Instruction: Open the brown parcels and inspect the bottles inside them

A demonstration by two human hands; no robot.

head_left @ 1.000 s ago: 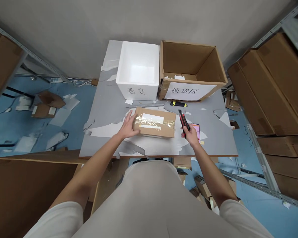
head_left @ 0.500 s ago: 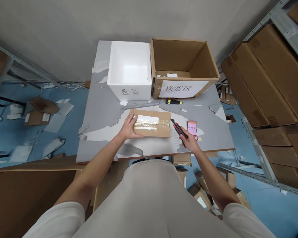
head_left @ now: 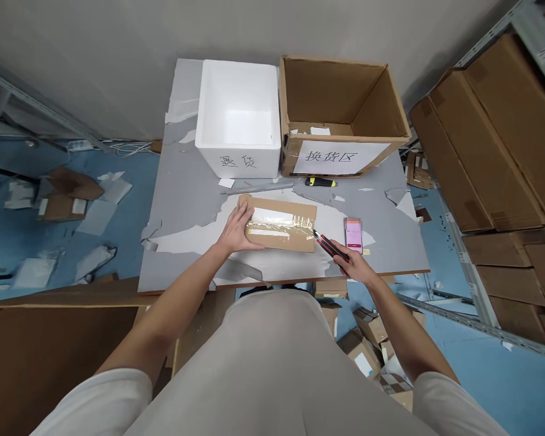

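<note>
A taped cardboard box [head_left: 279, 241] with white labels lies flat on the table in front of me. My left hand [head_left: 238, 231] grips its left end, thumb along the near edge and fingers over the top. In my right hand [head_left: 352, 263] is a red and black utility knife [head_left: 330, 245], fingers wrapped round its handle. The knife's tip meets the box's right end, where clear tape runs over the edge; whether it has gone into the tape I cannot tell. A phone [head_left: 353, 235] with a pink screen lies just beyond my right hand.
At the table's back stand a white foam box [head_left: 238, 160] and a large open carton [head_left: 290, 148] with a handwritten sheet. A yellow and black cutter [head_left: 321, 182] lies before the carton. The grey table covering [head_left: 181, 194] is torn. Shelving with cartons [head_left: 476, 139] rises at right.
The knife in my right hand has come down and its tip has reached the box's right end. The box has turned slightly, still held by my left hand. The view has shifted a little.
</note>
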